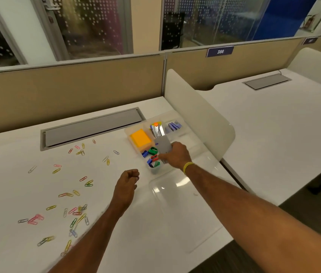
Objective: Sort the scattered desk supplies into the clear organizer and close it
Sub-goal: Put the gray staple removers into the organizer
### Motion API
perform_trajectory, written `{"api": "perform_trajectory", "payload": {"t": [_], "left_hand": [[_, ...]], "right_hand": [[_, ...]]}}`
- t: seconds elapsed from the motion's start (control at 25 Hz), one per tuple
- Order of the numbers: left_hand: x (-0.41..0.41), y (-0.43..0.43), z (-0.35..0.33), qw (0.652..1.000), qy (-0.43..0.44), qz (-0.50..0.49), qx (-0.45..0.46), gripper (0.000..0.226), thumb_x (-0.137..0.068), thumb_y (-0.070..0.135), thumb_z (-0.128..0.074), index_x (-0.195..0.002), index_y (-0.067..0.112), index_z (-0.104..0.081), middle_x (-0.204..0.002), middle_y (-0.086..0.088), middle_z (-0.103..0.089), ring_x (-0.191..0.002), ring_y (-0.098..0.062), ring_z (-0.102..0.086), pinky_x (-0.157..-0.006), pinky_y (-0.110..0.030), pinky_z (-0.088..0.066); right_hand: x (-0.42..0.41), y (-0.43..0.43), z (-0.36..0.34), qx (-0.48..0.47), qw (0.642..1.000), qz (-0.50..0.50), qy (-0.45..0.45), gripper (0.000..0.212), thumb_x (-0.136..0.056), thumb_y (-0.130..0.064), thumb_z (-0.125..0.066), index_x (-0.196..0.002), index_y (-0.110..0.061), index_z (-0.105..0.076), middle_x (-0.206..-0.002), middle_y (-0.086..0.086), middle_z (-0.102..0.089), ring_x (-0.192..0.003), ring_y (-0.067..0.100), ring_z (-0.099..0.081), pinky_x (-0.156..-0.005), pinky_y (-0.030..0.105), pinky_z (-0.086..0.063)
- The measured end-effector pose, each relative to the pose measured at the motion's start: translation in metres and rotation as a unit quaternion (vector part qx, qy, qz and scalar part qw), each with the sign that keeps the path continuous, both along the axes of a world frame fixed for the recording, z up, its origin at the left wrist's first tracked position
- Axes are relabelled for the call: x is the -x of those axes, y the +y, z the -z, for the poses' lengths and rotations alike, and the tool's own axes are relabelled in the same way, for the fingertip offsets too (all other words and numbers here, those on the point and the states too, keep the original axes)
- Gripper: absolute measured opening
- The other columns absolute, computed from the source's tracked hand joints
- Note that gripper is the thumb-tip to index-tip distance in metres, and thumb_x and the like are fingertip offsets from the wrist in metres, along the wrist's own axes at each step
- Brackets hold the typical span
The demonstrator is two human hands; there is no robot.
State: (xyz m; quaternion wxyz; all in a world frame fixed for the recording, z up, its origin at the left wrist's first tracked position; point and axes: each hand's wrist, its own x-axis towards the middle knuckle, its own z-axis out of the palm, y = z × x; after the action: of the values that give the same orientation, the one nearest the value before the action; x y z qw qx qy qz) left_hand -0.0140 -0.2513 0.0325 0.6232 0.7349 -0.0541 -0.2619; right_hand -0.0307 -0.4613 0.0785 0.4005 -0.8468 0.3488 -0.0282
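White desks (273, 123) sit by tan walls (67, 91) with a white divider (195, 107), a sign (220, 51) and glass windows (96, 22) behind

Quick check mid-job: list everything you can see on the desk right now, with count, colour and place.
clear organizer: one, transparent, open, far right of desk.
lid: one, clear, lying flat, nearer than the organizer.
sticky notes: one orange pad, left compartment.
binder clips: several, blue, green, red, near compartment.
staple boxes: few, purple-blue, far right compartment.
paper clips: dozens, mixed colours, scattered on desk's left.
grey object: one, blurred, over organizer.
right hand: gripping grey object.
left hand: empty, loosely curled.
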Motion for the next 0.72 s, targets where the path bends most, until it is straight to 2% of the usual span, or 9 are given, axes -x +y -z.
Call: {"api": "perform_trajectory", "payload": {"t": [0.16, 0.36, 0.56, 0.72], "left_hand": [[-0.008, -0.016, 0.009, 0.995, -0.03, 0.039, -0.082, 0.034, -0.098, 0.014, -0.049, -0.131, 0.019, -0.049, -0.133, -0.003, -0.057, -0.117, -0.017, -0.055, -0.104, -0.037, -0.044], [-0.018, -0.036, 0.011, 0.988, -0.037, 0.087, -0.12, 0.053, -0.097, 0.019, -0.055, -0.146, 0.017, -0.034, -0.148, -0.003, -0.043, -0.131, -0.019, -0.046, -0.1, -0.028, -0.038], [-0.024, -0.051, 0.01, 0.985, -0.046, 0.107, -0.127, 0.057, -0.096, 0.023, -0.056, -0.148, 0.018, -0.033, -0.151, -0.001, -0.04, -0.133, -0.018, -0.044, -0.097, -0.024, -0.037], [-0.025, -0.054, 0.01, 0.984, -0.05, 0.107, -0.131, 0.056, -0.096, 0.024, -0.056, -0.147, 0.019, -0.034, -0.15, -0.001, -0.041, -0.132, -0.018, -0.045, -0.095, -0.023, -0.037]], "right_hand": [[-0.015, -0.044, 0.001, 0.095, 0.995, 0.004, 0.027, 0.07, -0.066, -0.04, -0.084, -0.118, -0.012, -0.045, -0.111, 0.009, -0.062, -0.096, 0.028, -0.063, -0.081, 0.038, -0.056], [-0.037, -0.061, 0.015, 0.15, 0.982, -0.039, 0.104, 0.067, -0.068, -0.045, -0.079, -0.118, -0.013, -0.047, -0.112, 0.008, -0.063, -0.1, 0.028, -0.063, -0.081, 0.036, -0.052], [-0.053, -0.062, 0.028, 0.198, 0.964, -0.079, 0.161, 0.061, -0.072, -0.049, -0.075, -0.117, -0.014, -0.053, -0.114, 0.008, -0.064, -0.103, 0.026, -0.062, -0.083, 0.035, -0.05], [-0.055, -0.062, 0.035, 0.226, 0.956, -0.081, 0.166, 0.059, -0.079, -0.056, -0.066, -0.118, -0.013, -0.053, -0.115, 0.01, -0.062, -0.107, 0.028, -0.06, -0.088, 0.038, -0.049]]}}
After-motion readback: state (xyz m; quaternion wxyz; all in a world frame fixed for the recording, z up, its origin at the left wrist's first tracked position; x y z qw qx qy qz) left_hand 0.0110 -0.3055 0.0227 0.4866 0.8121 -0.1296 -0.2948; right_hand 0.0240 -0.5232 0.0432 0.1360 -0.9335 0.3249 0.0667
